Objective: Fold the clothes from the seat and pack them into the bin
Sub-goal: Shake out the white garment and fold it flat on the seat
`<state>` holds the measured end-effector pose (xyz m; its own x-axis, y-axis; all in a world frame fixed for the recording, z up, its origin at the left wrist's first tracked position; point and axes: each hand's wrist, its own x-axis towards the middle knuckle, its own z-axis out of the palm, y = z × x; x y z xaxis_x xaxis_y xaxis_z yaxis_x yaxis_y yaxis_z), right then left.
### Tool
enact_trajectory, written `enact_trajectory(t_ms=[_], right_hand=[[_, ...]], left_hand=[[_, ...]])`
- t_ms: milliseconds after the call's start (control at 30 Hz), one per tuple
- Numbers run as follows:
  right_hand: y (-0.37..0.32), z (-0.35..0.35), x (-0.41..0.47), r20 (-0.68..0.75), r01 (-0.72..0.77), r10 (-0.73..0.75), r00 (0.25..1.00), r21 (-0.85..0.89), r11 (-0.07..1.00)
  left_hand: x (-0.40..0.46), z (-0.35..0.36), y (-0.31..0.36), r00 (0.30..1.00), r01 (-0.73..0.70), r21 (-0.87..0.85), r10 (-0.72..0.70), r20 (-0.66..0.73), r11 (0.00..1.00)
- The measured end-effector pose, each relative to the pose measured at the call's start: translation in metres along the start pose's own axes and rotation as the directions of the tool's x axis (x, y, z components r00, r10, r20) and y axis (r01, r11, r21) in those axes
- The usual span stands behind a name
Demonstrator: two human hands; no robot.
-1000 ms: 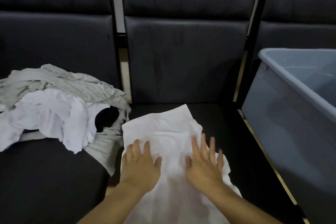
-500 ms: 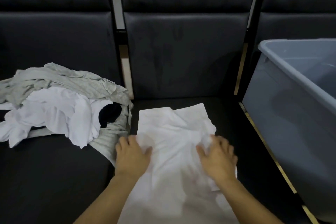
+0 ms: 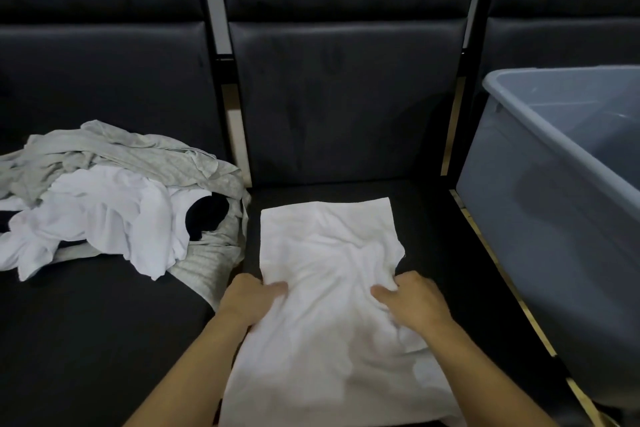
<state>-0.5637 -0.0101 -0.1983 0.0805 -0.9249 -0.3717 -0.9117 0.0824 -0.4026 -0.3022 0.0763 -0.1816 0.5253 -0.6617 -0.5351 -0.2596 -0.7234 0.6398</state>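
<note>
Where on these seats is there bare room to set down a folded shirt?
Bare black cushion lies in front of the clothes pile on the left seat, and in a strip between the white shirt and the grey bin. The middle is crowded: left hand and right hand grip the shirt.

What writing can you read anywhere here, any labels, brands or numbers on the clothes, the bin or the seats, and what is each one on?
None: no readable text shows anywhere in this view.
White garment, gripped by the left hand and right hand: plain, no print or tag visible.
Clothes pile: grey and white fabric, no lettering seen.
Grey bin: no label or number on its visible wall.
Black seats: no markings.
</note>
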Motion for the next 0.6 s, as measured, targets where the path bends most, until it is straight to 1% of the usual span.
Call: enact_trajectory(t_ms=[67,100,167,233,300,333,367,400,433,500,567,600], right_hand=[[0.005,0.0,0.002,-0.049,0.016,-0.006,0.999,0.217,0.976],[0.007,-0.002,0.002,-0.099,0.039,-0.007,0.995,0.326,0.945],[0.005,-0.01,-0.002,-0.192,0.113,-0.01,0.981,0.531,0.84],[-0.003,-0.02,-0.013,-0.237,0.203,-0.041,0.971,0.716,0.668],[-0.014,-0.03,-0.027,-0.262,0.263,-0.074,0.962,0.823,0.503],[-0.017,-0.033,-0.033,-0.269,0.281,-0.091,0.959,0.848,0.449],[-0.018,-0.034,-0.037,-0.277,0.297,-0.111,0.955,0.855,0.425],[-0.018,-0.036,-0.039,-0.288,0.314,-0.126,0.949,0.838,0.447],[-0.018,-0.038,-0.04,-0.296,0.33,-0.15,0.944,0.798,0.505],[-0.015,-0.039,-0.039,-0.258,0.328,-0.203,0.944,0.699,0.635],[-0.015,-0.041,-0.039,-0.177,0.259,-0.19,0.966,0.626,0.736],[-0.015,-0.041,-0.038,-0.151,0.234,-0.179,0.972,0.603,0.763]], left_hand=[[-0.004,-0.004,0.0,1.0,-0.006,-0.221,0.001,-0.022,0.975],[-0.007,-0.006,0.002,0.999,-0.038,-0.312,0.026,-0.042,0.949],[-0.015,-0.011,0.008,0.989,-0.136,-0.444,0.093,-0.117,0.886],[-0.03,-0.014,0.019,0.96,-0.268,-0.534,0.173,-0.221,0.802],[-0.048,-0.02,0.027,0.93,-0.367,-0.589,0.264,-0.258,0.72],[-0.055,-0.022,0.028,0.911,-0.413,-0.582,0.316,-0.265,0.7],[-0.058,-0.024,0.026,0.891,-0.454,-0.558,0.359,-0.278,0.694],[-0.06,-0.026,0.023,0.869,-0.494,-0.519,0.4,-0.291,0.697],[-0.06,-0.028,0.02,0.849,-0.529,-0.467,0.441,-0.292,0.709],[-0.058,-0.03,0.015,0.817,-0.576,-0.363,0.524,-0.241,0.732],[-0.056,-0.031,0.011,0.817,-0.576,-0.275,0.552,-0.164,0.77],[-0.055,-0.031,0.01,0.818,-0.576,-0.224,0.556,-0.148,0.786]])
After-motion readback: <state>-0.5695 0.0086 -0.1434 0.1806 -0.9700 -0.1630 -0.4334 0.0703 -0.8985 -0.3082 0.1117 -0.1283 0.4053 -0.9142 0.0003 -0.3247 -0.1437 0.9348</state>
